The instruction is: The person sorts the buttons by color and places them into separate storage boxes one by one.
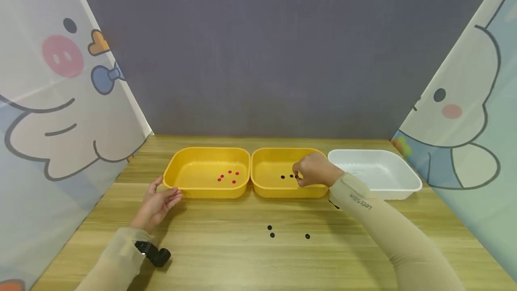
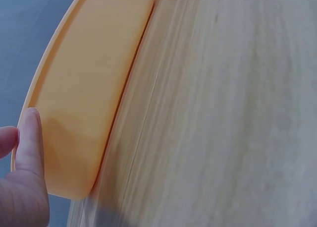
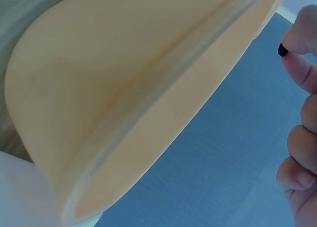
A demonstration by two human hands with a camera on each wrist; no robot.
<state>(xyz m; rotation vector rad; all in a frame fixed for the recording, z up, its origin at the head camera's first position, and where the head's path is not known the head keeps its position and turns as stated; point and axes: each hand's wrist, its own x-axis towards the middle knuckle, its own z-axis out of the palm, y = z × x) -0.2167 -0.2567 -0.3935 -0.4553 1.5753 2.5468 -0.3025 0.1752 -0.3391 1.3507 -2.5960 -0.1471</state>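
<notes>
My right hand (image 1: 314, 169) is over the middle yellow tray (image 1: 291, 192), its thumb and forefinger pinching a small black button (image 3: 283, 50); the other fingers are curled. Other black buttons (image 1: 282, 177) lie on that tray's floor, near the fingertips. At the left yellow tray (image 1: 210, 193), my left hand (image 1: 156, 203) touches the front left corner from outside. Its thumb (image 2: 30, 142) lies straight along the outer wall, and a fingertip meets the rim. Several small red buttons (image 1: 230, 172) are spread inside the left tray.
A white tray (image 1: 375, 169) stands right of the middle one, making a row of three. Three black buttons (image 1: 272, 235) lie on the wooden table (image 1: 226, 255) in front of the trays. A grey panel (image 1: 258, 57) rises behind, with printed cartoon panels at both sides.
</notes>
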